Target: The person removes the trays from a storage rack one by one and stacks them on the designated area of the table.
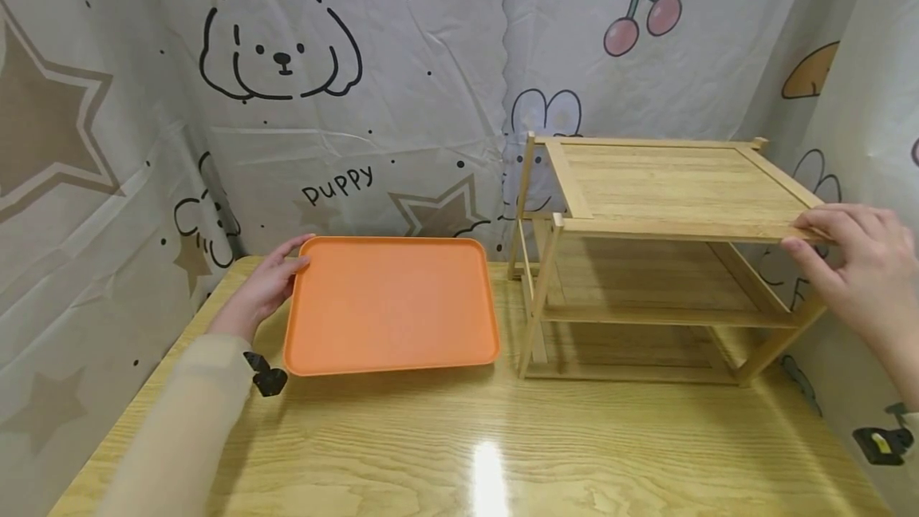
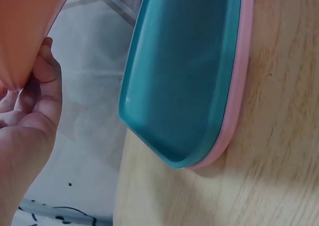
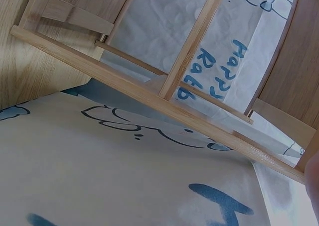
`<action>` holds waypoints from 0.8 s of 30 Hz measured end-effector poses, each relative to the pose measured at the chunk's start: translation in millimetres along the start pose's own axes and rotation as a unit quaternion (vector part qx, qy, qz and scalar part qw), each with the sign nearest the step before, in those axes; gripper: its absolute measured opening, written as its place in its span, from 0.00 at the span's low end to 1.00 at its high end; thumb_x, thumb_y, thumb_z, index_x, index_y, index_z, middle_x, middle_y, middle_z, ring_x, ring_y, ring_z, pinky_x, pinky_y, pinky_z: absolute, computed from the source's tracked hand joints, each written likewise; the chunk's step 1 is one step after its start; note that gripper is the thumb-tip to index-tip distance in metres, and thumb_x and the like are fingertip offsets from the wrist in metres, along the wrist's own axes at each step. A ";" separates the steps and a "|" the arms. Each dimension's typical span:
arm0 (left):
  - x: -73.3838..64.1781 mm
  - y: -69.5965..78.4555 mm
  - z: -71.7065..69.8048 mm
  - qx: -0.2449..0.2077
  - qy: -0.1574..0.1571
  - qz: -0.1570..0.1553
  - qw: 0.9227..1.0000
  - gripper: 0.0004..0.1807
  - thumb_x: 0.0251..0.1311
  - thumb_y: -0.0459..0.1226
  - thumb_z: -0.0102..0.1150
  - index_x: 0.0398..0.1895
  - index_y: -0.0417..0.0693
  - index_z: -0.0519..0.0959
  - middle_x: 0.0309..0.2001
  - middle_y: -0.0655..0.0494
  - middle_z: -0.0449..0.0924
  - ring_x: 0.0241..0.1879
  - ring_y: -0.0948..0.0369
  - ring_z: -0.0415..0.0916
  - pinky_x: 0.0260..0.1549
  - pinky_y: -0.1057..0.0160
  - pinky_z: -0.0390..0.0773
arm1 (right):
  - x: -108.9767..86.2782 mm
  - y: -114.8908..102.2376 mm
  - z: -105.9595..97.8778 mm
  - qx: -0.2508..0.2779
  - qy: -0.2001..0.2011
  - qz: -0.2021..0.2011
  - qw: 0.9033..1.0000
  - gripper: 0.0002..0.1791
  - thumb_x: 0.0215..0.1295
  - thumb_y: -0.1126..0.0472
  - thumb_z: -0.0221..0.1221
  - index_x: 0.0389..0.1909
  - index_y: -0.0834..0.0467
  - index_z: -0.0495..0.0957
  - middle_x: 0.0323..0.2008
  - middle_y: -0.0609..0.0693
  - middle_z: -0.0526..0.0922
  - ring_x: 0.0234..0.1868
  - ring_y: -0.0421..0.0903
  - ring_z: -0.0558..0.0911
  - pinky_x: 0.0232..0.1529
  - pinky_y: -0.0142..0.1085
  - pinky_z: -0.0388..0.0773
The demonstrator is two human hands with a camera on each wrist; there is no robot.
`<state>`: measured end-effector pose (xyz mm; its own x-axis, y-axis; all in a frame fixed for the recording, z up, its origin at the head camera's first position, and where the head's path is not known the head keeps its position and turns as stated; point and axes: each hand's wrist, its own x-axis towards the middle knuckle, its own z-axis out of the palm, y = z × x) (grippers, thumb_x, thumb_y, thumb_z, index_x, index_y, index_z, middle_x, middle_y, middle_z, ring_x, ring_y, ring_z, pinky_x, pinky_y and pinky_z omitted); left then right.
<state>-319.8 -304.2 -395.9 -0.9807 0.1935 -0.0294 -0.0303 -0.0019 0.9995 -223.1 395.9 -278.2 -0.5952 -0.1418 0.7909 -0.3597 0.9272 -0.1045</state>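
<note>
My left hand pinches an orange tray at its upper left corner and holds it tilted up, its flat inside facing me. In the left wrist view a teal tray lies stacked on a pink tray on the table below; the orange tray hides both in the head view. On the right stands a three-tier wooden rack. My right hand grips the front right corner of its top board, thumb in front and fingers over the edge. Only a fingertip shows in the right wrist view.
A light wooden table lies under everything. A printed cloth backdrop closes off the back and both sides, with its right side close to the rack. The rack's lower shelf boards hold nothing visible.
</note>
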 end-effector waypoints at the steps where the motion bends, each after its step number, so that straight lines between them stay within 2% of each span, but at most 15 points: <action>1: 2.0 -1.2 -0.9 0.006 0.004 -0.003 1.000 0.28 0.72 0.38 0.42 0.72 0.50 0.50 0.36 0.62 0.80 0.31 0.67 0.79 0.31 0.68 0.80 | 0.0 0.2 -0.1 -0.001 0.000 0.001 1.000 0.31 0.66 0.38 0.50 0.43 0.66 0.76 0.48 0.69 0.75 0.52 0.67 0.66 0.56 0.60 0.56; 6: 6.5 -7.6 -3.6 0.020 0.033 -0.028 0.999 0.31 0.72 0.39 0.42 0.74 0.50 0.47 0.36 0.65 0.79 0.31 0.68 0.77 0.31 0.68 0.79 | -0.3 0.8 0.0 -0.004 0.000 -0.001 1.000 0.32 0.66 0.37 0.49 0.42 0.65 0.76 0.48 0.69 0.75 0.52 0.67 0.66 0.54 0.61 0.57; 9: 7.9 -12.1 -4.8 0.018 0.046 -0.046 0.998 0.31 0.72 0.41 0.42 0.75 0.53 0.47 0.39 0.65 0.77 0.33 0.68 0.77 0.33 0.69 0.79 | -0.2 1.4 0.1 -0.003 0.002 -0.002 1.000 0.33 0.65 0.36 0.49 0.42 0.65 0.76 0.48 0.68 0.75 0.52 0.67 0.66 0.52 0.61 0.57; 14: 9.8 -21.0 -7.9 0.034 0.044 -0.068 0.996 0.32 0.72 0.47 0.38 0.75 0.53 0.45 0.49 0.62 0.70 0.38 0.69 0.75 0.38 0.69 0.79 | -0.3 1.8 0.6 -0.004 0.001 -0.003 1.000 0.33 0.66 0.36 0.49 0.42 0.65 0.76 0.48 0.69 0.75 0.52 0.67 0.66 0.54 0.61 0.57; 17: 10.0 -26.1 -9.0 0.041 0.046 -0.077 0.995 0.33 0.72 0.49 0.37 0.75 0.51 0.43 0.50 0.61 0.68 0.39 0.70 0.75 0.39 0.69 0.78 | -0.4 1.3 0.5 -0.006 -0.002 -0.002 1.000 0.32 0.66 0.37 0.49 0.42 0.65 0.76 0.49 0.69 0.75 0.52 0.67 0.66 0.56 0.60 0.57; 20: 10.6 -29.7 -8.6 0.028 0.057 -0.080 0.995 0.34 0.71 0.49 0.39 0.75 0.51 0.43 0.45 0.63 0.71 0.37 0.70 0.75 0.37 0.69 0.79 | -0.4 0.8 0.1 -0.003 -0.002 -0.001 1.000 0.31 0.66 0.38 0.49 0.43 0.65 0.76 0.49 0.69 0.75 0.52 0.67 0.66 0.56 0.60 0.57; 22: 11.2 -30.8 -7.5 0.015 0.068 -0.082 0.994 0.36 0.69 0.48 0.45 0.75 0.51 0.43 0.40 0.64 0.74 0.34 0.69 0.76 0.35 0.68 0.79 | -0.2 0.5 0.0 -0.003 -0.002 -0.001 1.000 0.31 0.66 0.38 0.50 0.43 0.65 0.76 0.48 0.69 0.75 0.52 0.67 0.66 0.56 0.60 0.57; 24: 11.1 -31.0 -5.8 0.010 0.076 -0.083 0.994 0.39 0.67 0.45 0.51 0.75 0.51 0.43 0.41 0.61 0.75 0.33 0.69 0.77 0.35 0.68 0.80 | -0.1 0.3 0.0 -0.002 -0.001 -0.001 1.000 0.31 0.66 0.38 0.50 0.42 0.65 0.76 0.48 0.69 0.75 0.52 0.67 0.66 0.56 0.60 0.57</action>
<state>-330.9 -307.7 -427.3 -0.9804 0.0392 -0.1932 -0.1918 0.0371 0.9807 -223.2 396.3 -278.3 -0.5964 -0.1449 0.7895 -0.3577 0.9285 -0.0998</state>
